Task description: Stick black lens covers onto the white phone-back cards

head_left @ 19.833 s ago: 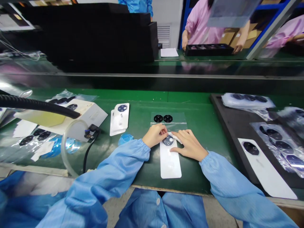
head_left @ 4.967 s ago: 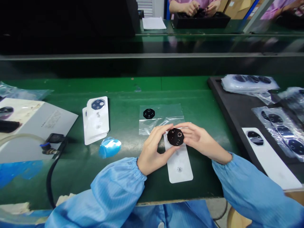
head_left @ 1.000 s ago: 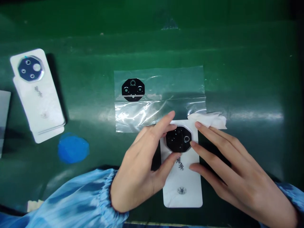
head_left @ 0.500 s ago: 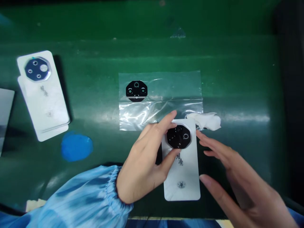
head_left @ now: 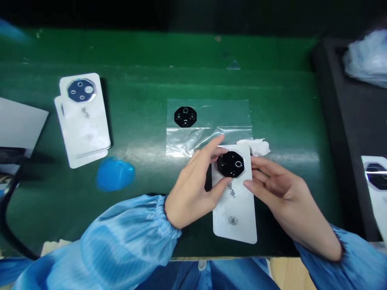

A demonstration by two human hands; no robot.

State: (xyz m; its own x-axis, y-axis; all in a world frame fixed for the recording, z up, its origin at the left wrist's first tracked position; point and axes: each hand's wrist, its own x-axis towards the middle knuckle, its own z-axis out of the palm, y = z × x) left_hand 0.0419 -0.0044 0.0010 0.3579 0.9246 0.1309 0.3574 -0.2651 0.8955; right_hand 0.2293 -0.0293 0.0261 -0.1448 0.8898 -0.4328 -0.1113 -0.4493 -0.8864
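A white back panel (head_left: 234,209) with printed marks lies near the table's front edge. At its upper end sits a black octagonal camera cover (head_left: 230,164). My left hand (head_left: 198,185) reaches over the panel's left side, thumb and fingers closed on opposite edges of the cover. My right hand (head_left: 278,193) grips the panel's right edge, its thumb on top and its other fingers beside and partly behind the edge. Beyond the hands, a second black octagonal plate (head_left: 185,117) rests with a clear plastic bag (head_left: 223,114); whether it is inside is unclear.
White tissue (head_left: 259,147) touches the panel's top right. Two stacked white panels (head_left: 87,129) and a blue disc-like item (head_left: 115,174) lie left. A black tray (head_left: 329,141) stands right, with plastic bags (head_left: 369,58) and another panel (head_left: 377,193). A black cable (head_left: 9,237) curves at lower left.
My right hand has moved in from beside the panel and closed on its right edge. My left hand stays at the cover. The camera view has shifted, showing more of the right side.
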